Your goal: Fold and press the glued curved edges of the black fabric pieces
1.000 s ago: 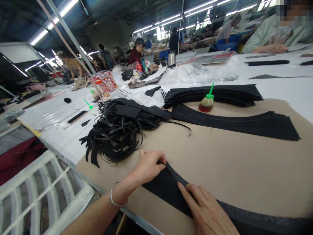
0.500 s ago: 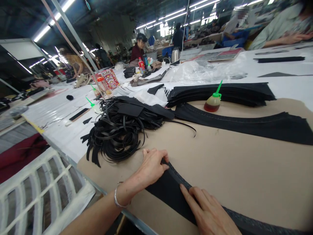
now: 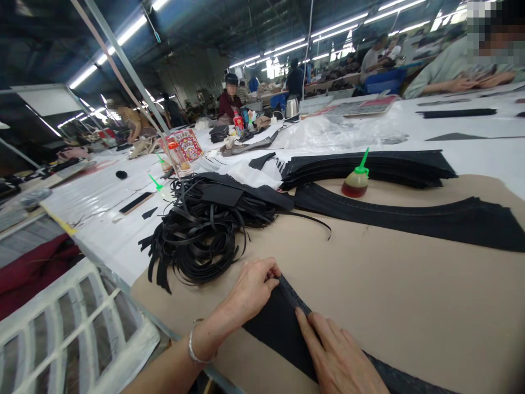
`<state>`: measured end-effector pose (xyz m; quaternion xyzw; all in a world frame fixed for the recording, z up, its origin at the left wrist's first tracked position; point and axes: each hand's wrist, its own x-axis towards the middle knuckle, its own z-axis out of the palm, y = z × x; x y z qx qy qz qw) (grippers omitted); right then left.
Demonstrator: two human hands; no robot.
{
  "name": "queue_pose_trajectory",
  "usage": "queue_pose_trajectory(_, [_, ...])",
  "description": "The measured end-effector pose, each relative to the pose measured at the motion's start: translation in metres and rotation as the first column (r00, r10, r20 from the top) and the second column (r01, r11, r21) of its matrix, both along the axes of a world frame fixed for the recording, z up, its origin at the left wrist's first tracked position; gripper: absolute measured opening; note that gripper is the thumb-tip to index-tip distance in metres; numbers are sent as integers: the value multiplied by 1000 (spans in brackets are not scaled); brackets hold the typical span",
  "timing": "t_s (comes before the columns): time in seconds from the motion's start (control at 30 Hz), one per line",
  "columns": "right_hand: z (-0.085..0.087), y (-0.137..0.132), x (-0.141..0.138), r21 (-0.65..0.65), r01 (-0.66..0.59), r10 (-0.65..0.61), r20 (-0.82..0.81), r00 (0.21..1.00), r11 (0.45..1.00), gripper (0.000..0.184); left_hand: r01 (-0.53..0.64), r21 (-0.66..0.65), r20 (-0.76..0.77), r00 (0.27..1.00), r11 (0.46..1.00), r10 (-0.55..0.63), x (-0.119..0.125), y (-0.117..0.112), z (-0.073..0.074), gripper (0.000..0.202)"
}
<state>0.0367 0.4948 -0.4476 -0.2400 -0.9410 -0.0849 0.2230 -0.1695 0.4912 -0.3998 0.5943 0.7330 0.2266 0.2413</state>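
Observation:
A curved black leather-like piece (image 3: 274, 326) lies on the tan board (image 3: 410, 284), its upper edge folded over in a narrow band. My left hand (image 3: 255, 287) pinches that folded edge near the piece's far end, thumb and fingertips closed on it. Lower right, my right hand (image 3: 334, 347) lies flat on the same piece with fingers stretched out, the index fingertip touching the fold. Part of the piece is hidden under both hands. Just beyond my left hand sits a tangled heap of black strips (image 3: 200, 235).
A squeeze bottle (image 3: 355, 183) with green nozzle and reddish-brown liquid stands by stacked black pieces (image 3: 369, 167). Another curved black piece (image 3: 402, 216) lies in front. A white slatted rack (image 3: 53, 334) is below the table's left edge. A co-worker's hands (image 3: 478, 82) are at far right.
The view has tilted slightly, so the scene sits lower. My right hand has shifted a little along the folded edge toward my left hand, which still pinches it.

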Motion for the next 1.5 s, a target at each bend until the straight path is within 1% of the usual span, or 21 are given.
queue_pose_trajectory(0.13, [1, 1, 0, 23, 6, -6, 4, 1000, 1000, 59, -4, 6, 36, 999, 1000, 4, -1, 2, 0, 9])
queue_pose_trajectory(0.37, [2, -1, 0, 33, -4, 4, 12, 1000, 999, 59, -18, 24, 39, 999, 1000, 17, -3, 3, -2, 8])
queue_pose_trajectory(0.57, [-3, -1, 0, 14, -7, 7, 14, 1000, 1000, 59, -19, 30, -11, 1000, 999, 19, -3, 7, -5, 13])
queue_pose_trajectory(0.67, [-3, 0, 0, 15, -11, 11, -2, 1000, 1000, 59, -32, 73, -58, 998, 997, 37, -3, 7, -4, 17])
queue_pose_trajectory(0.77, [-3, 1, -1, 8, -6, 6, -21, 1000, 1000, 59, -22, 130, -86, 996, 991, 34, -4, 2, -5, 19])
queue_pose_trajectory(0.8, [-2, 1, -2, 8, 1, 0, -29, 1000, 1000, 58, 8, 162, -103, 995, 987, 9, -5, -1, -7, 16])
queue_pose_trajectory(0.83, [-1, 1, -3, 11, 5, -5, -34, 999, 1000, 58, 63, 203, -134, 990, 977, -36, -6, -5, -10, 12])
queue_pose_trajectory(0.87, [0, 1, -3, 16, 9, -8, -38, 999, 1000, 57, 136, 247, -183, 979, 959, -92, -7, -10, -14, 13])
queue_pose_trajectory(0.93, [2, 0, -4, 30, 13, -12, -48, 999, 999, 56, 308, 309, -305, 928, 900, -213, -9, -21, -22, 24])
queue_pose_trajectory(0.97, [3, 0, -5, 35, 12, -11, -51, 999, 999, 55, 377, 315, -356, 898, 871, -260, -10, -26, -26, 28])
queue_pose_trajectory(1.03, [3, 0, -4, 35, 11, -9, -55, 998, 999, 53, 439, 297, -398, 864, 848, -308, -13, -34, -31, 34])
queue_pose_trajectory(1.1, [1, 0, -4, 13, 17, -16, -57, 998, 1000, 52, 419, 296, -368, 879, 858, -303, -16, -36, -31, 35])
queue_pose_trajectory(1.17, [0, 2, -4, -43, 36, -40, -81, 996, 998, 49, 316, 339, -265, 936, 886, -232, -19, -31, -25, 31])
queue_pose_trajectory(1.23, [0, 3, -7, -125, 45, -60, -118, 991, 991, 42, 200, 382, -140, 978, 902, -158, -22, -20, -15, 29])
queue_pose_trajectory(1.27, [1, 4, -9, -180, 53, -78, -131, 988, 982, 38, 184, 381, -102, 982, 906, -157, -24, -14, -10, 29])
queue_pose_trajectory(1.3, [3, 5, -13, -244, 75, -111, -137, 984, 967, 35, 210, 355, -90, 978, 911, -191, -26, -6, -4, 31])
queue_pose_trajectory(1.33, [5, 6, -18, -311, 111, -159, -133, 978, 944, 33, 276, 304, -101, 961, 912, -257, -28, 1, 0, 35])
queue_pose_trajectory(1.37, [9, 8, -24, -381, 159, -216, -113, 970, 911, 33, 360, 236, -127, 932, 902, -339, -30, 8, 5, 39])
queue_pose_trajectory(1.43, [17, 12, -36, -505, 262, -324, -39, 945, 822, 35, 502, 85, -176, 858, 860, -483, -34, 20, 10, 35])
queue_pose_trajectory(1.5, [26, 17, -48, -596, 327, -369, 54, 928, 734, 35, 563, -14, -206, 807, 826, -553, -37, 30, 13, 25])
